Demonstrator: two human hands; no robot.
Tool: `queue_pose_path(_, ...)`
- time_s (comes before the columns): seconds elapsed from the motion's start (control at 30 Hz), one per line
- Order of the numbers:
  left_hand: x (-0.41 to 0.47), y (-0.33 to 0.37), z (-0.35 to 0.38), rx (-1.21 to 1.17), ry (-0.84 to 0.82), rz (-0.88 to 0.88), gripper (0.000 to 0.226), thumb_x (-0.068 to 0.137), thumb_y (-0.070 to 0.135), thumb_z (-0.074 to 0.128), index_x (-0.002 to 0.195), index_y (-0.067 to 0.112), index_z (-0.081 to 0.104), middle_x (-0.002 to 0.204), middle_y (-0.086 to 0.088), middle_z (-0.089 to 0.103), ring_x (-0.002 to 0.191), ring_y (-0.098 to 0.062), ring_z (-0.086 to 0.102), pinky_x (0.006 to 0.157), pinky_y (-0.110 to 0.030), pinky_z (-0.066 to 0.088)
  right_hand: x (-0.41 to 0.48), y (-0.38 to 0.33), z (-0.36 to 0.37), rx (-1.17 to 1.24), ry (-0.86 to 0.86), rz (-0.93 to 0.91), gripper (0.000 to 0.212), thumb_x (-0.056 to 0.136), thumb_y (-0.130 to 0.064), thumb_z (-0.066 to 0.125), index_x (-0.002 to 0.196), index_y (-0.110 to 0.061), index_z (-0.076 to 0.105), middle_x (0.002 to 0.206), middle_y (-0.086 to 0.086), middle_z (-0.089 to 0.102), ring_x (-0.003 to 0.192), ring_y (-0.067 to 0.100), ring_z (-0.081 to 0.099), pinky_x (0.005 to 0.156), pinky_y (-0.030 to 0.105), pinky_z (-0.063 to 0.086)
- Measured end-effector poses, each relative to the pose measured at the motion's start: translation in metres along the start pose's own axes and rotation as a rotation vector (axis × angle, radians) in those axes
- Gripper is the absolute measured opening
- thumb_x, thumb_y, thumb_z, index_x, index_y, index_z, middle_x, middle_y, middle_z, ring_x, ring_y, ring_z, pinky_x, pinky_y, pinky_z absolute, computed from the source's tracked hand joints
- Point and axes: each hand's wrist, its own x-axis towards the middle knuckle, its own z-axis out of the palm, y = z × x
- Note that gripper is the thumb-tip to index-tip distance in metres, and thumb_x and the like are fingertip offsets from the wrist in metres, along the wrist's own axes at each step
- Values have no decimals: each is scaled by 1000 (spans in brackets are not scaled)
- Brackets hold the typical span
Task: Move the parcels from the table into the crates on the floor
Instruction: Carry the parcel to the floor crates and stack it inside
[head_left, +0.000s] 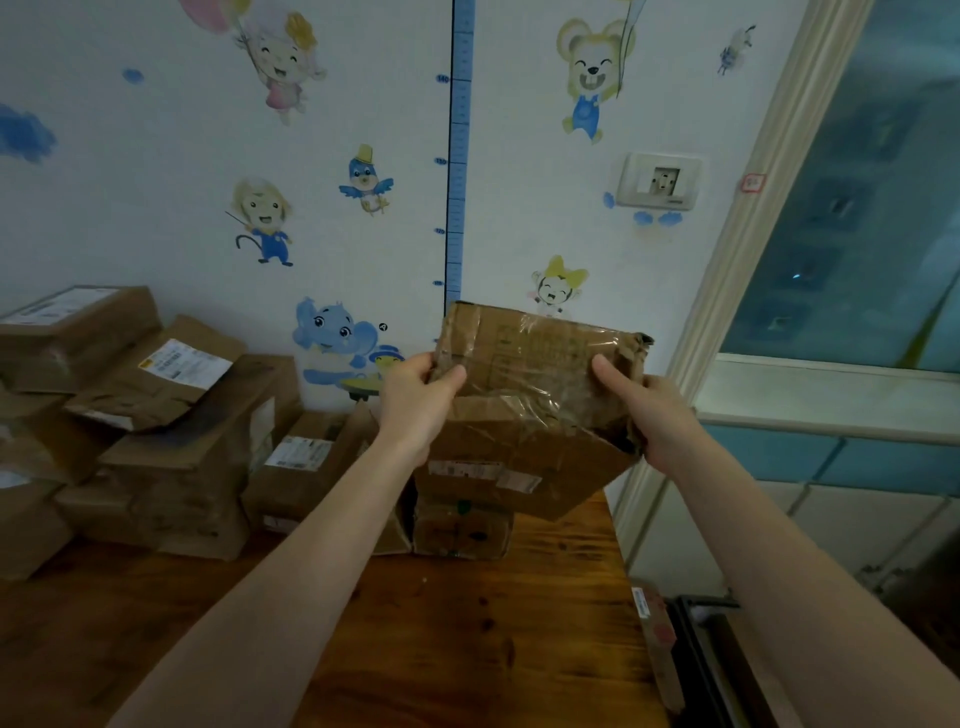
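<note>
The parcel (535, 395), a battered brown box wrapped in clear tape, is hanging in the air above the far right corner of the table (467, 649), tilted with its taped face toward the camera. The left hand (415, 410) is gripping its left edge, thumb pressing on the front and fingers curling behind. The right hand (644, 415) is clamping the torn right corner the same way.

So, as I read it, the lift is under way and the carry to a crate is coming next. That is going to call for a swing to the right and a lowering past the table's right edge. A dark frame (696, 639) is showing down there by the floor, a crate perhaps, I cannot tell, with a floor-side box (655, 639) poking up beside it.

Directly beneath the held parcel a small box (462, 530) is sitting on the table, just beside a white-label box (306, 467) on its left, so the load needs to be clearing those first. Along the table's far left edge a heap of parcels (156, 447) is waiting against the sticker-covered wall (156, 182).
</note>
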Motion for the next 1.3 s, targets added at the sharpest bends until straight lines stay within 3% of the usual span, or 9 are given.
queue_pose_path(0.03, -1, 1, -2, 10, -25, -6, 3, 91, 18, 61, 89, 16, 64, 89, -1, 64, 82, -15, 57, 68, -24, 44, 2, 1, 0, -53, 26, -22, 20, 87, -30, 66, 84, -12, 57, 102, 12, 64, 97, 28, 62, 85, 39, 53)
queue_pose_path(0.17, 3, 6, -3, 50, -204, -134, 59, 81, 44, 69, 124, 7, 53, 118, -2, 57, 111, -19, 51, 92, -34, 40, 6, 12, 1, -201, 138, -104, 19, 90, -25, 63, 79, -10, 60, 97, 17, 67, 96, 33, 64, 87, 48, 53)
queue_pose_path(0.27, 8, 11, -5, 106, -178, -99, 27, 87, 29, 66, 108, 14, 60, 100, 2, 59, 97, -15, 53, 83, -29, 40, 5, 16, 1, -188, 139, -134, 20, 86, -28, 68, 86, -9, 63, 97, 13, 66, 91, 28, 64, 77, 40, 55)
queue_pose_path(0.37, 10, 7, -8, 181, -122, -8, 3, 89, 19, 63, 91, 18, 61, 90, 2, 63, 91, -18, 59, 83, -34, 48, 9, 14, -3, -201, 94, -120, 62, 75, -42, 76, 123, -8, 52, 114, 7, 60, 102, 24, 61, 78, 36, 54)
queue_pose_path(0.43, 9, 5, -7, 227, -106, 33, 6, 89, 19, 64, 84, 20, 61, 80, 7, 60, 86, -18, 59, 81, -35, 48, 11, 10, -6, -223, 45, -101, 75, 69, -49, 77, 128, -13, 48, 116, 3, 60, 101, 22, 61, 73, 34, 54)
queue_pose_path(0.63, 6, 8, -4, 152, -137, 52, 13, 87, 22, 67, 97, 15, 63, 84, 8, 60, 85, -13, 57, 74, -26, 42, 16, 11, -15, -143, 90, -124, 58, 74, -30, 79, 121, -8, 53, 111, 7, 64, 91, 21, 65, 53, 25, 50)
queue_pose_path(0.77, 5, 13, 0, 168, -233, 2, 32, 89, 33, 63, 116, 16, 56, 104, 5, 56, 99, -12, 51, 84, -28, 40, 19, 17, -20, -91, 89, -146, 55, 73, -30, 80, 118, -8, 57, 110, 9, 67, 96, 23, 66, 56, 27, 53)
queue_pose_path(1.07, 5, 4, 0, 235, -137, 128, 14, 92, 29, 59, 101, 19, 57, 83, 13, 54, 80, -4, 51, 64, -20, 37, 14, 14, -13, -147, 165, -275, 55, 73, -29, 81, 114, -6, 53, 103, 3, 63, 93, 19, 63, 68, 26, 53)
queue_pose_path(1.3, 4, 6, -2, -73, -187, -139, 65, 78, 60, 60, 124, 14, 52, 114, 3, 56, 103, -14, 52, 79, -24, 39, -2, 17, -1, -306, 162, -433, 51, 77, -22, 76, 117, -15, 45, 100, -10, 48, 95, 7, 48, 63, 8, 40)
